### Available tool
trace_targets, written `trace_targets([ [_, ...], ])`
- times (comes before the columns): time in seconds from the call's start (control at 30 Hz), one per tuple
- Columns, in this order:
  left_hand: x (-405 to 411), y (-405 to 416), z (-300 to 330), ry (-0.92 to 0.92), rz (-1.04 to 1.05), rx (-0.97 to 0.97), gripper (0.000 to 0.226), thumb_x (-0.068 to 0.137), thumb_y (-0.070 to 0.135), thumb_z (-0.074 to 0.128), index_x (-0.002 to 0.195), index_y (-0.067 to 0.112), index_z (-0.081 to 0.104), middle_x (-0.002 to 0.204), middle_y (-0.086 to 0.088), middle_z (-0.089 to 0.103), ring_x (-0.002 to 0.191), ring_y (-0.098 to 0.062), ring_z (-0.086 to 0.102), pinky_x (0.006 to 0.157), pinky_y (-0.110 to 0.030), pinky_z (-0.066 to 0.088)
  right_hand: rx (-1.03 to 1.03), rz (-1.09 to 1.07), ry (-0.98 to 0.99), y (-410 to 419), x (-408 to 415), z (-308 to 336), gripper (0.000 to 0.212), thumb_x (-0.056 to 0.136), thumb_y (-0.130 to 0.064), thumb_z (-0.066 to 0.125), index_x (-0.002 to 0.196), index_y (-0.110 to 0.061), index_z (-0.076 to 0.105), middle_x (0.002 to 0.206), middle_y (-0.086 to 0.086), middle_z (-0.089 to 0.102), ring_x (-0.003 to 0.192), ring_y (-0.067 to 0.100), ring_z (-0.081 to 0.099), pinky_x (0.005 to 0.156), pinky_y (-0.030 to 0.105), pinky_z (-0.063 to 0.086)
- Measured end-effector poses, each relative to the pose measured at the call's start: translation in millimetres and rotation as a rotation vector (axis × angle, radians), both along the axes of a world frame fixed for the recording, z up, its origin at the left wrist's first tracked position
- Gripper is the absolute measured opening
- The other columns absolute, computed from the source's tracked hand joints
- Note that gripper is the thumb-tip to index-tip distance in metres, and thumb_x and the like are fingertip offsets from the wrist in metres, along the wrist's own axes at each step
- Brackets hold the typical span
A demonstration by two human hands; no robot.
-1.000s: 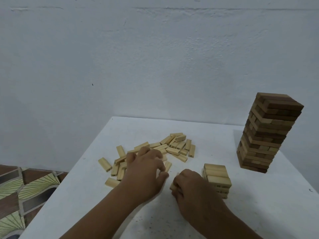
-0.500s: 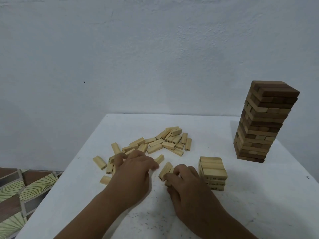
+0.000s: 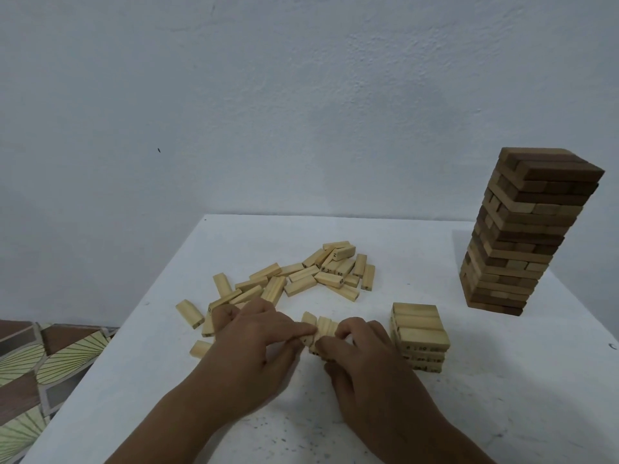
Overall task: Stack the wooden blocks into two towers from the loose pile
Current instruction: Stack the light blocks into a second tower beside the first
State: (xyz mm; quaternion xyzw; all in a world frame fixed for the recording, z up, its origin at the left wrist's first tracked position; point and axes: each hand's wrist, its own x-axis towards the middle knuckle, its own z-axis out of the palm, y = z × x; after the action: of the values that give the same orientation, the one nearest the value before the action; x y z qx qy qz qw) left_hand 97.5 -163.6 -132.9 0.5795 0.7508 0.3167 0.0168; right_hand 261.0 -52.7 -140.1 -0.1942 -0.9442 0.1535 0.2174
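Head view: we look down at a white counter (image 3: 335,413) against a pale wall, and we read it from left to right.
Floor: patterned tiles (image 3: 50,363) show past the counter's left edge.
Loose pile: pale wooden blocks (image 3: 301,279) lie scattered flat on the counter's left and middle, some touching, some overlapping, a few apart at the left fringe.
Left hand: our left hand (image 3: 258,346) sits at the near edge of the pile, fingers curled, thumb and forefinger pinching the left end of a small cluster of blocks (image 3: 323,329).
Cluster: three or so blocks held side by side between both hands, just left of the short tower; we cannot tell whether they rest on the counter.
Right hand: our right hand (image 3: 365,356) curls round the cluster's right end, fingertips pressing inward.
Short tower: a low stack of pale blocks (image 3: 418,333) stands just beside the right hand.
Tall tower: a darker, finished-looking stack (image 3: 522,229) stands well apart at the right rear.
Handling: we judge the blocks light, rigid and smooth-faced, so they slide easily; squeezing a row from both ends should keep it together.
Hold: we would pinch the short ends and set the row down gently, as the short tower looks easy to nudge.
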Motion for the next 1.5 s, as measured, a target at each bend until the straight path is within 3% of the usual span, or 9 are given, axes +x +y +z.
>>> trace_targets([
  [0.2,-3.8,-2.8,-2.6,0.080,0.026,-0.037,0.023,0.089,0.045,0.057,0.108,0.053,0.067,0.084,0.027,0.059,0.092,-0.002,0.051,0.079,-0.045,0.039,-0.014,0.003,-0.002,2.4,-1.2,1.1,0.021,0.087,-0.024,0.052,0.099,-0.025,0.069,0.098,-0.008,0.056,0.090,0.010,0.050,0.068,0.015,0.044],
  [0.33,-3.9,-6.9,-0.9,0.102,0.052,-0.064,0.021,0.083,0.050,0.063,0.101,0.060,0.066,0.118,0.031,0.052,0.124,0.000,0.039,0.095,-0.042,0.028,-0.038,0.006,-0.014,3.6,-2.6,1.7,0.023,0.089,-0.027,0.048,0.101,-0.027,0.067,0.099,-0.011,0.054,0.091,0.004,0.044,0.070,0.008,0.035],
  [0.4,-4.2,-8.1,0.4,0.095,0.040,-0.072,0.022,0.082,0.051,0.063,0.102,0.060,0.066,0.128,0.030,0.052,0.130,0.000,0.035,0.098,-0.043,0.026,-0.051,0.010,-0.023,3.8,-3.5,1.3,0.024,0.089,-0.029,0.049,0.104,-0.026,0.066,0.103,-0.013,0.053,0.095,0.002,0.042,0.074,0.006,0.033],
  [0.6,-6.5,-5.8,3.0,0.126,0.009,-0.097,0.029,0.081,0.053,0.063,0.110,0.051,0.065,0.116,0.035,0.057,0.117,0.005,0.044,0.093,-0.045,0.033,-0.129,0.022,-0.036,4.1,-6.4,3.4,0.023,0.092,-0.025,0.055,0.114,-0.028,0.059,0.134,-0.016,0.044,0.125,0.001,0.032,0.095,0.004,0.020],
  [0.77,-7.7,-3.9,1.5,0.123,-0.005,-0.130,0.043,0.079,0.062,0.058,0.118,0.045,0.065,0.119,0.036,0.056,0.119,0.006,0.041,0.094,-0.045,0.037,-0.235,0.012,-0.056,0.0,-8.1,11.0,0.031,0.090,-0.023,0.058,0.110,-0.041,0.043,0.110,-0.017,0.037,0.099,-0.002,0.042,0.080,0.008,0.037],
  [0.97,-2.2,-0.7,2.5,0.106,-0.003,-0.152,0.047,0.074,0.066,0.063,0.115,0.042,0.066,0.124,0.037,0.055,0.117,0.011,0.038,0.097,-0.040,0.033,-0.280,0.021,-0.103,1.3,-10.3,24.8,0.041,0.089,-0.023,0.061,0.125,-0.036,0.046,0.102,-0.023,0.032,0.106,0.003,0.038,0.085,0.017,0.037],
  [1.13,-0.7,2.7,3.1,0.022,-0.004,-0.135,0.039,0.073,0.060,0.069,0.105,0.039,0.067,0.121,0.037,0.057,0.111,0.007,0.044,0.100,-0.040,0.035,-0.363,0.024,-0.169,3.1,-9.9,34.9,0.055,0.087,-0.019,0.066,0.135,-0.033,0.043,0.109,-0.018,0.037,0.107,0.004,0.038,0.088,0.020,0.035],
  [1.33,-2.0,4.2,11.0,0.029,-0.009,-0.188,0.041,0.071,0.059,0.072,0.106,0.039,0.067,0.115,0.032,0.061,0.109,0.007,0.043,0.099,-0.033,0.029,-0.421,0.007,-0.160,4.1,-12.2,35.6,0.054,0.085,-0.012,0.065,0.116,-0.048,0.040,0.111,-0.007,0.047,0.095,0.007,0.052,0.080,0.027,0.051],
  [1.5,-0.8,5.6,22.2,-0.016,-0.024,-0.172,0.039,0.064,0.062,0.074,0.096,0.043,0.063,0.110,0.031,0.062,0.108,0.006,0.045,0.095,-0.035,0.033,-0.407,0.031,-0.103,5.6,-8.6,39.1,0.054,0.085,-0.017,0.066,0.114,-0.050,0.033,0.115,-0.006,0.049,0.097,0.008,0.054,0.079,0.029,0.053],
])
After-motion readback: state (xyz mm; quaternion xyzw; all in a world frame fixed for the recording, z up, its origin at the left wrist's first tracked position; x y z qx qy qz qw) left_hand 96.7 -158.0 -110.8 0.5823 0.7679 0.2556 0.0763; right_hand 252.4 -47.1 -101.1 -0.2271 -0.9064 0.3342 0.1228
